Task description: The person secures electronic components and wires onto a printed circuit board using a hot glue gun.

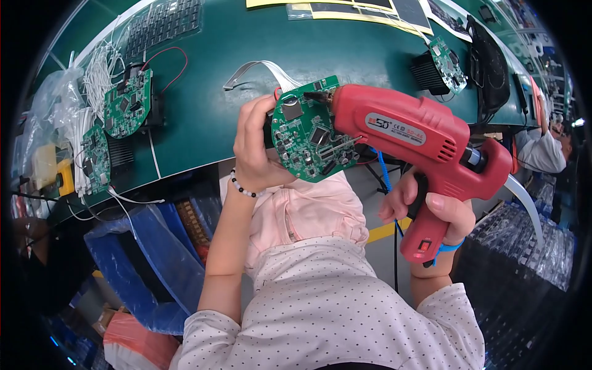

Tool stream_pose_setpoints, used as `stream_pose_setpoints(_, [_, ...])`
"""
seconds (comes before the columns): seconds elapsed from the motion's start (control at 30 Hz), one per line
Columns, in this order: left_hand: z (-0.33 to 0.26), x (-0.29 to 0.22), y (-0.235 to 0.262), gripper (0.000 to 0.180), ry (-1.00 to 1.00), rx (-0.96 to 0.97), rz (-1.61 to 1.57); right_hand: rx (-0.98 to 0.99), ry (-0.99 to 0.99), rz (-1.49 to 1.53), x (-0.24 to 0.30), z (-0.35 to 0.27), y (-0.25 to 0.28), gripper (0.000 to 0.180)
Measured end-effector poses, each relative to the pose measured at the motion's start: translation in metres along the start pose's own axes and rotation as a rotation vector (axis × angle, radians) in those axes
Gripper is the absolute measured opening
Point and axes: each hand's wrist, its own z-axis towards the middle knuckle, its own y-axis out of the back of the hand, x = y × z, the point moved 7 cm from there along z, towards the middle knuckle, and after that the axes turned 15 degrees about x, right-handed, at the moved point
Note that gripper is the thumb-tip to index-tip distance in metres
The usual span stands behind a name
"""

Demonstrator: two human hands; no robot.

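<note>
The red glue gun is nearest, clasped by my right grip at its handle, beside the black trigger. Its long axis runs left to right, the dark nozzle pointing left and slightly far, over the far part of a green circuit board; I cannot tell whether the tip touches. A pale glue stick curves from the gun's rear, rightward and nearer me.

My left grip holds the board by its left side at the bench's near edge. Its face is up, its long axis near to far, the far end leaning right. A ribbon cable leaves that end and bends left above the green bench.

Far left, a clear gridded tray shows dark cells; I cannot tell what fills them. Nearer, a clear plastic bag bunches beside white cables, its contents unclear. Two more boards sit right by those cables.
</note>
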Motion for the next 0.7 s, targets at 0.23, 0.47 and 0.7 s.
stream_pose_setpoints(0.23, [0.0003, -0.002, 0.0015, 0.073, -0.029, -0.008, -0.013, 0.0, 0.009, 0.024, 0.0015, -0.0021, -0.0015, 0.047])
stream_pose_setpoints(0.47, [0.0001, -0.0025, 0.0012, 0.075, -0.03, -0.004, -0.012, 0.008, -0.004, -0.002, -0.0011, -0.0013, 0.001, 0.041])
stream_pose_setpoints(0.7, [0.0, -0.0017, 0.0012, 0.076, -0.035, -0.007, -0.011, 0.02, 0.003, -0.014, 0.0, -0.0024, 0.0009, 0.051])
